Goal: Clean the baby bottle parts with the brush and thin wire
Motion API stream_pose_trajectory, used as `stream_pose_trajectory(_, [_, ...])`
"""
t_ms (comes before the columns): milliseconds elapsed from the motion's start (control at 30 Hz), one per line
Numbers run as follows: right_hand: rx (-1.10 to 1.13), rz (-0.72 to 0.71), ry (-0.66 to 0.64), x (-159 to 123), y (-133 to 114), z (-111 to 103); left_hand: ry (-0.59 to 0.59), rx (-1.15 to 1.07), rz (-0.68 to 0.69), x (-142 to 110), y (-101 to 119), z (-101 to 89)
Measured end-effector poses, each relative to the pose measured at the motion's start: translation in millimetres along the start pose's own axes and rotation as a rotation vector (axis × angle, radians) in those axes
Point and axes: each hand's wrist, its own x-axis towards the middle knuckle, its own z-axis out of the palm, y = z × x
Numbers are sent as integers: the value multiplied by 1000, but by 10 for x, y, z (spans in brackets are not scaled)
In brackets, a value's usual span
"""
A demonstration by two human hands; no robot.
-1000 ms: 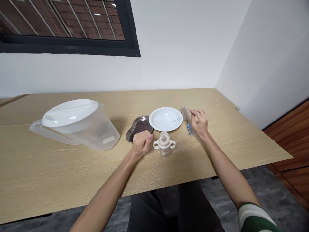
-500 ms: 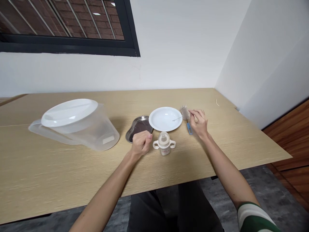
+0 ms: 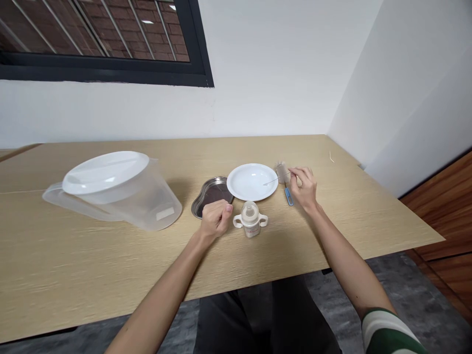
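Observation:
My right hand pinches a thin wire-like brush, whose slim tip reaches over the white dish. My left hand is closed in a fist, with nothing showing in it, at the front edge of a metal kidney-shaped tray. Between my hands, closer to me, stands a small baby bottle with two side handles and a clear cover over its teat. Beside the dish lies a bottle brush with pale bristles and a blue handle, partly behind my right hand.
A large translucent pitcher with a white lid lies tilted on the left of the wooden table. A small bent pale piece lies near the back right corner. Behind the table are a white wall and a barred window.

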Motion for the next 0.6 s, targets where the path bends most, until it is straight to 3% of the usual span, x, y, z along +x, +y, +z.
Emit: stream_pose_trajectory(600, [-11, 15, -10, 7, -16, -10, 11, 8, -4, 7, 3, 4])
